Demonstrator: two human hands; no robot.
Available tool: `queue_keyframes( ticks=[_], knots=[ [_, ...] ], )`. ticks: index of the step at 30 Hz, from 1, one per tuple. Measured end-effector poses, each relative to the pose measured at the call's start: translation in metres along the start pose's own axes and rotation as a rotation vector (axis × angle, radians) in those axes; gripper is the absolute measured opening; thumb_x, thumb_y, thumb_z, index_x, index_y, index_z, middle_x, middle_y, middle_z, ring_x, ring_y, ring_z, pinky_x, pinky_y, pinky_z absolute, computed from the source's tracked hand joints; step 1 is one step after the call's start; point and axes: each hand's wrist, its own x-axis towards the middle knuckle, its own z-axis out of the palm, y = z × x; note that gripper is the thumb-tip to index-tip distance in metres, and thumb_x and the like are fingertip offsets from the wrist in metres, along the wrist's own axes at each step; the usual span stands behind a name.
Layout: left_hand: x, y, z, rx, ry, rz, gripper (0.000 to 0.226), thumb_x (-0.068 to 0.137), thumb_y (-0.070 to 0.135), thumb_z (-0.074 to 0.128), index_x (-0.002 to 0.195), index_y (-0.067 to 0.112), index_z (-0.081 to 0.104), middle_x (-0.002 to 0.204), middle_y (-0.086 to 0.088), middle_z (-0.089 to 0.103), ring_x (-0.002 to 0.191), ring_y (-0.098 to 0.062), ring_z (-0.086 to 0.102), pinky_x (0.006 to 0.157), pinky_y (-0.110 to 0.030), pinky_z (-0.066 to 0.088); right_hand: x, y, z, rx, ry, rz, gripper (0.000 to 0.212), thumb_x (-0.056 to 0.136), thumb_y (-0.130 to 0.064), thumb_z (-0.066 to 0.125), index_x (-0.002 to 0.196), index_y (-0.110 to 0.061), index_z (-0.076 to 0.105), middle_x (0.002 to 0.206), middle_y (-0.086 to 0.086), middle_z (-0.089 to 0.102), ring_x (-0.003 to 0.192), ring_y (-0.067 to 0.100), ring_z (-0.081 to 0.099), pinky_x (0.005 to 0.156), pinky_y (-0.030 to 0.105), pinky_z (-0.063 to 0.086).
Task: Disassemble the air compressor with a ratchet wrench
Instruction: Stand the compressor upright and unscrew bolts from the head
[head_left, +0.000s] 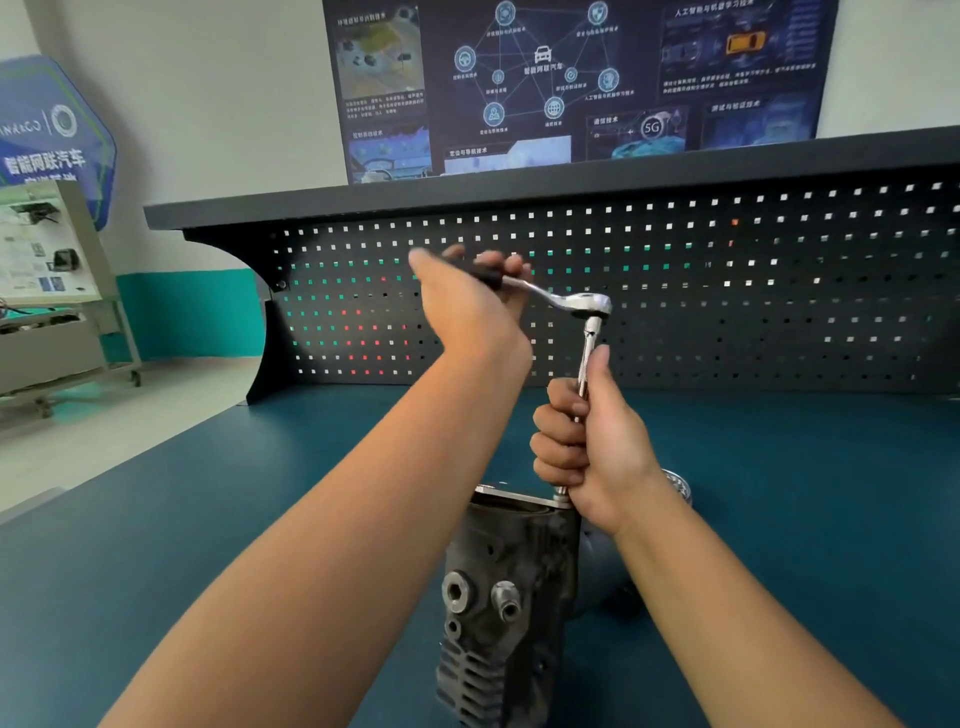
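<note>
Head view looks down on a dark grey cast-metal air compressor (504, 597) standing upright on the dark teal table (208, 519), low in the middle of the picture. It has slotted fins at its bottom and two round ports on its near face. A silver plate (511, 493) caps its top. The right hand (587, 452) is clenched round a slim chrome extension bar (590, 345) that rises upright from the right corner of that plate, with the thumb lying along the bar. On the bar's top sits the head of a chrome ratchet wrench with a black handle (582, 303), the handle reaching left and slightly up. The left hand (467, 301) grasps the black handle, fingers curled over it, and looks somewhat blurred. Behind the table stands a black perforated back panel (727, 291), and above it a dark printed poster (571, 78) hangs on the wall.
</note>
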Motion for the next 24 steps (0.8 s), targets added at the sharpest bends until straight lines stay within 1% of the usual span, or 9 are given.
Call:
queue_keyframes(
  ticks=[3, 7, 8, 10, 12, 14, 16, 20, 24],
  knots=[
    [0.009, 0.001, -0.007, -0.127, 0.106, -0.159, 0.03, 0.098, 0.025, 0.023, 0.08, 0.009, 0.042, 0.062, -0.005, 0.044, 0.046, -0.017, 0.042, 0.045, -0.022, 0.046, 0.0, -0.001, 0.0, -0.012, -0.057, 0.005, 0.062, 0.089, -0.068, 0.017, 0.047, -0.024, 0.029, 0.041, -0.01, 0.017, 0.031, 0.003, 0.013, 0.034, 0.009, 0.014],
    [-0.006, 0.004, 0.005, 0.027, -0.095, -0.023, 0.04, 0.101, 0.041, 0.027, 0.079, 0.012, 0.044, 0.056, -0.003, 0.045, 0.041, -0.016, 0.044, 0.05, -0.024, 0.048, 0.0, 0.0, 0.001, 0.016, -0.054, -0.052, 0.062, 0.092, -0.063, 0.019, 0.053, -0.018, 0.037, 0.042, -0.007, 0.021, 0.032, 0.004, 0.016, 0.033, 0.012, 0.016],
    [-0.014, 0.003, 0.009, 0.144, -0.189, 0.084, 0.037, 0.101, 0.039, 0.029, 0.08, 0.013, 0.044, 0.057, -0.002, 0.046, 0.043, -0.016, 0.046, 0.053, -0.026, 0.048, 0.0, 0.001, 0.001, 0.006, -0.028, -0.071, 0.059, 0.094, -0.059, 0.021, 0.059, -0.016, 0.04, 0.043, -0.006, 0.023, 0.033, 0.005, 0.018, 0.033, 0.014, 0.017],
    [-0.035, 0.0, 0.012, 0.496, -0.43, 0.437, 0.023, 0.099, 0.028, 0.035, 0.083, 0.015, 0.046, 0.062, 0.001, 0.049, 0.053, -0.016, 0.05, 0.06, -0.029, 0.045, 0.001, 0.003, 0.001, -0.05, 0.036, -0.103, 0.049, 0.101, -0.046, 0.025, 0.068, -0.014, 0.043, 0.044, -0.005, 0.026, 0.034, 0.006, 0.021, 0.034, 0.017, 0.021],
    [-0.055, -0.006, 0.011, 0.883, -0.763, 0.776, 0.012, 0.093, 0.019, 0.045, 0.091, 0.01, 0.054, 0.073, 0.004, 0.053, 0.068, -0.015, 0.05, 0.069, -0.028, 0.044, 0.0, 0.004, 0.006, -0.103, 0.072, -0.146, 0.036, 0.103, -0.022, 0.027, 0.069, -0.015, 0.039, 0.046, -0.006, 0.028, 0.036, 0.006, 0.025, 0.037, 0.018, 0.023],
    [-0.068, -0.009, 0.013, 1.137, -1.061, 0.919, 0.019, 0.091, 0.015, 0.052, 0.102, 0.001, 0.059, 0.085, 0.003, 0.058, 0.079, -0.014, 0.052, 0.075, -0.024, 0.043, -0.001, 0.003, 0.011, -0.15, 0.088, -0.214, 0.035, 0.097, -0.005, 0.024, 0.066, -0.018, 0.035, 0.047, -0.008, 0.029, 0.037, 0.004, 0.028, 0.04, 0.015, 0.024],
    [-0.072, -0.007, 0.02, 1.277, -1.21, 0.938, 0.023, 0.093, 0.018, 0.052, 0.108, 0.002, 0.06, 0.088, 0.003, 0.059, 0.083, -0.012, 0.052, 0.075, -0.02, 0.041, -0.002, 0.001, 0.014, -0.176, 0.099, -0.259, 0.039, 0.094, 0.001, 0.021, 0.061, -0.017, 0.032, 0.043, -0.01, 0.03, 0.036, 0.002, 0.028, 0.039, 0.013, 0.023],
    [-0.067, -0.009, 0.024, 1.396, -1.183, 0.871, 0.023, 0.096, 0.019, 0.051, 0.112, 0.005, 0.058, 0.087, 0.001, 0.058, 0.079, -0.008, 0.045, 0.072, -0.017, 0.036, -0.004, 0.001, 0.016, -0.177, 0.156, -0.225, 0.054, 0.09, 0.002, 0.017, 0.045, -0.023, 0.033, 0.039, -0.012, 0.024, 0.034, 0.003, 0.02, 0.039, 0.014, 0.016],
    [-0.07, -0.009, 0.019, 1.146, -1.051, 0.777, 0.016, 0.087, 0.023, 0.062, 0.085, 0.014, 0.049, 0.066, 0.011, 0.044, 0.059, -0.002, 0.038, 0.057, -0.017, 0.033, -0.004, 0.002, 0.016, -0.144, 0.214, -0.173, 0.043, 0.091, -0.007, 0.021, 0.052, -0.021, 0.03, 0.041, -0.011, 0.022, 0.033, 0.004, 0.015, 0.038, 0.015, 0.011]
  ],
)
